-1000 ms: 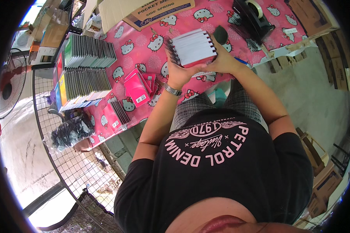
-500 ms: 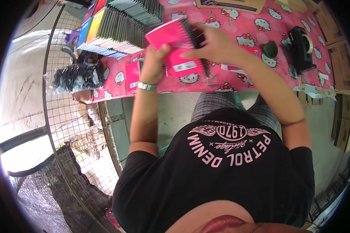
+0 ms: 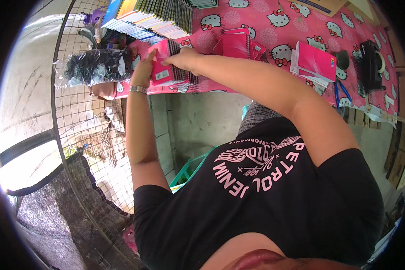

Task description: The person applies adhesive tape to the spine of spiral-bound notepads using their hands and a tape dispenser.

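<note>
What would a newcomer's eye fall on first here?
The pink patterned tablecloth across the top would probably strike first. Toward its near left, the left hand and right hand touch pink spiral notebooks. The black shirt fills the lower middle.

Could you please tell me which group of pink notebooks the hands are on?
The leftmost pink spiral notebooks: the left hand and right hand touch them, but neither touches the middle group or the right group.

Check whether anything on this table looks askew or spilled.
The pink spiral notebooks near the top centre look askew: they overlap at differing angles, unlike the tighter spiral notebook stacks at upper left. I see no spill.
</note>
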Available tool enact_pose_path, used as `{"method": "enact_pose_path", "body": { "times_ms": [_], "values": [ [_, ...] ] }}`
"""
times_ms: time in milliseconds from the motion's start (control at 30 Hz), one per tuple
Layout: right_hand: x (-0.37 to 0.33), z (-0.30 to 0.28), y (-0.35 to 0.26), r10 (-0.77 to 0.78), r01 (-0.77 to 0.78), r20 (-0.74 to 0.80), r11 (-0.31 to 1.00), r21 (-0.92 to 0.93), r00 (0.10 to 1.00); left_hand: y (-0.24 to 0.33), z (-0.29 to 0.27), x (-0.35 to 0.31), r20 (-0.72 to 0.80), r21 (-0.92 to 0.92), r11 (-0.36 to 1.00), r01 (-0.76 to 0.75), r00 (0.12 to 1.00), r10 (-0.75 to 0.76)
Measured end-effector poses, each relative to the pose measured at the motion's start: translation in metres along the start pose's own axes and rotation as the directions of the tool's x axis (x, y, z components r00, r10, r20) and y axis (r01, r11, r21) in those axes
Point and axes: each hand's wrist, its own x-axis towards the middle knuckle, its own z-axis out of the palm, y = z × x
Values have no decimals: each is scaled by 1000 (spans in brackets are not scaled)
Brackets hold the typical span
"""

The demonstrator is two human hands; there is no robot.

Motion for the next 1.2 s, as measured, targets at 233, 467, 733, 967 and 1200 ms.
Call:
{"method": "enact_pose_path", "body": {
  "times_ms": [233,467,733,967,1200],
  "values": [
    [-12,-1,2,-8,7,-9,996,-92,1000,-16,28,-7,-152,305,927,-218,950,273],
    [-17,-8,32,-39,54,-74,976,211,997,-38,25,12,-180,387,908,-160,953,245],
    [-37,-2,18,109,-230,361,922,313,926,-47,17,30,-29,369,866,-337,927,373],
    [-83,-185,40,-287,259,87,935,241,954,-26,37,-41,-475,-171,894,-414,830,293],
    [-127,-268,79,-371,500,-361,771,394,856,-161,127,-102,-462,394,849,-352,723,514]
  ]
}}
